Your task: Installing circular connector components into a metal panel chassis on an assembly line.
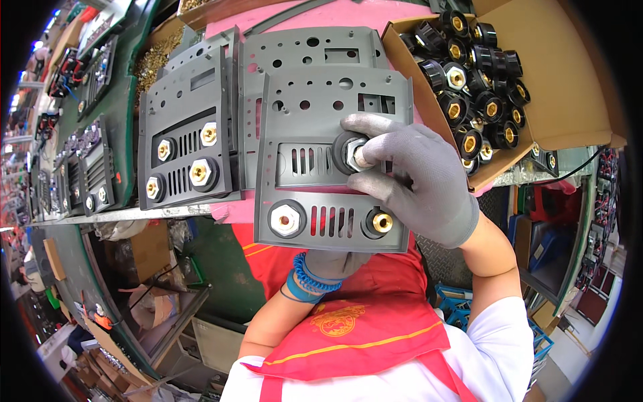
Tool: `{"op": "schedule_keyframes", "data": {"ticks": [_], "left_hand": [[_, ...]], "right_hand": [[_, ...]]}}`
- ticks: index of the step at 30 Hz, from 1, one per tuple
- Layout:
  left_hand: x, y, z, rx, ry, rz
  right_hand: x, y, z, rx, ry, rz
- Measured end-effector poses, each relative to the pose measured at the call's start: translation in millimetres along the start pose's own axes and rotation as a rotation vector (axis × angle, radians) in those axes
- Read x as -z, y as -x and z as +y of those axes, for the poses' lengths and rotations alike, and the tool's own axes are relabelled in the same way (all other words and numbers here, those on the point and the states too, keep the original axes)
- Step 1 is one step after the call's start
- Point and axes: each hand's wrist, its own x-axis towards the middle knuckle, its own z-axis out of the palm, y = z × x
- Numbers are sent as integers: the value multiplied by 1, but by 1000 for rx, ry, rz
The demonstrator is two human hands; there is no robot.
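Head view, frame centre: the gloved right hand (415, 177) pinches a black round socket (353, 153) on a stiff grey perforated metal panel (333, 164). The left hand (335, 262) grips its lower edge from behind; best held by its edges.

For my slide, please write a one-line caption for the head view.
Gloved right hand fits a nut on a grey panel, left hand underneath it.

Panel (333, 174) sits in front, held up over the lap. Right hand (408, 175) on its upper-right socket (351, 153); left hand (333, 261) under its bottom edge. Finished panel (185, 144) to the left, more panels (311, 50) stacked behind. Box (556, 80) of sockets (472, 74) at right.
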Motion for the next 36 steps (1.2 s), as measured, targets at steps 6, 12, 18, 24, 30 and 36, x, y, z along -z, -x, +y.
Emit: {"op": "schedule_keyframes", "data": {"ticks": [6,12,18,24,30,36], "left_hand": [[1,0,8,-90,-485,11],[5,-8,28,30,-395,-163],[0,-5,31,187,2,-315],[-4,4,42,173,-148,-289],[-10,-1,43,158,-293,-254],[-14,0,52,154,-434,-223]], "right_hand": [[2,-7,-1,64,6,-42],[4,-8,-3,79,-7,-63],[9,-6,1,87,12,-189],[11,-5,2,84,18,-176],[5,-7,0,165,15,-170],[11,-8,3,123,-18,-261]]}}
